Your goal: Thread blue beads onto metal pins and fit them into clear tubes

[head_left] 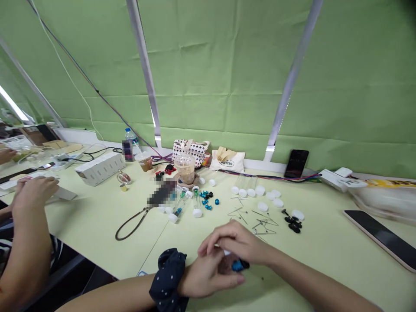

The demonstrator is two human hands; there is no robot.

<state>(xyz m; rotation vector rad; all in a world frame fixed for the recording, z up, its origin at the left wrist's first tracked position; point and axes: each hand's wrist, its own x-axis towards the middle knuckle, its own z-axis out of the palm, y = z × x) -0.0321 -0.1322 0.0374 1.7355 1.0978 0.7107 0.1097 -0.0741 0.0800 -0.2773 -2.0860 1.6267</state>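
My left hand (208,273), with a dark polka-dot scrunchie (169,279) at its wrist, curls around a small blue part with a black piece (238,265). My right hand (238,242) lies over it, its fingers bent down onto the left fingers. A bit of something white (226,252) peeks out under the right fingers; what they grip is hidden. Just beyond the hands lie several thin bent metal pins (260,225). Farther left are small blue parts (207,200) and clear tubes with white caps (196,203), some with coloured parts inside.
White caps (262,206) and black parts (294,225) lie right of centre. A phone (383,236) rests at the right; another phone (296,163) leans at the back. A drink cup (185,169), a white box (100,168) and a looped strap (131,223) stand leftward. Another person's arm (30,234) is at far left.
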